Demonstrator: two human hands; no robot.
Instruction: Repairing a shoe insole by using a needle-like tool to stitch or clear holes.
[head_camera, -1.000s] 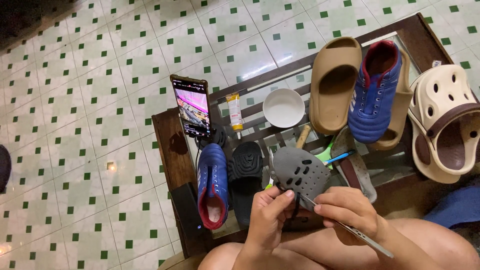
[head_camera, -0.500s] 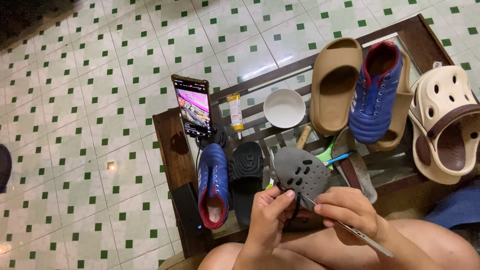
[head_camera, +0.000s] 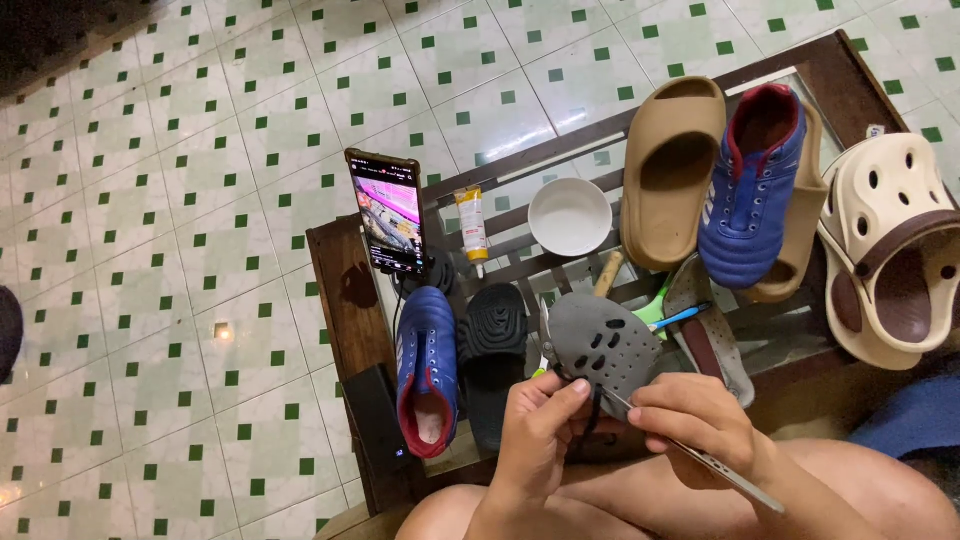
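Surface (head_camera: 340, 290) beyond grip: two blue shoes (head_camera: 750, 190), one tan slide (head_camera: 672, 170) | left hand (head_camera: 535, 440) grips one grey clog (head_camera: 600, 340) | right hand (head_camera: 695, 425) closed on one metal tool (head_camera: 725, 470) | unchanged since earlier frame.

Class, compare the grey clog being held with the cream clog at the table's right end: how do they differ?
The grey clog is dark and plain; the cream clog is pale with a brown strap. The grey clog is held by the left hand, with a thin metal tool in the right hand; the cream clog lies untouched. Both have vent holes.
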